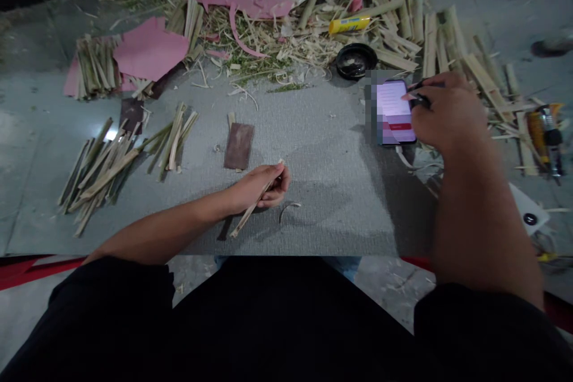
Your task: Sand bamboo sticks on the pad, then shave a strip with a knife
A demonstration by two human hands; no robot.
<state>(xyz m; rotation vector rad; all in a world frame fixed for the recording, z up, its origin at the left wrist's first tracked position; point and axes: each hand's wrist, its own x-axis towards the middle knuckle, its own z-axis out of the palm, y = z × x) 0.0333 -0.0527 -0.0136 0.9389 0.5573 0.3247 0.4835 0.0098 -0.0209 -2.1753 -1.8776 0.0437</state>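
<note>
My left hand [268,185] is closed around a thin split-stalk strip [246,218], pale and slanting down toward the table's front edge. Beyond it lies a brown sandpaper piece [239,146] with a strip poking out from under it. My right hand [447,110] reaches over a lit phone [396,110], one finger at its screen. A slim dark tool [421,100] is gripped in that same hand; its kind is hard to make out. A white cable [405,159] runs from the phone's lower end. Behind the phone sits a round black lid [356,61].
Loose strips [102,173] lie at left, near a bundle [96,68] by pink paper [152,51]. Shavings [264,42] and more stalks heap along the back, with a yellow glue stick [349,24] on top. A cutter-like tool [553,140] lies far right.
</note>
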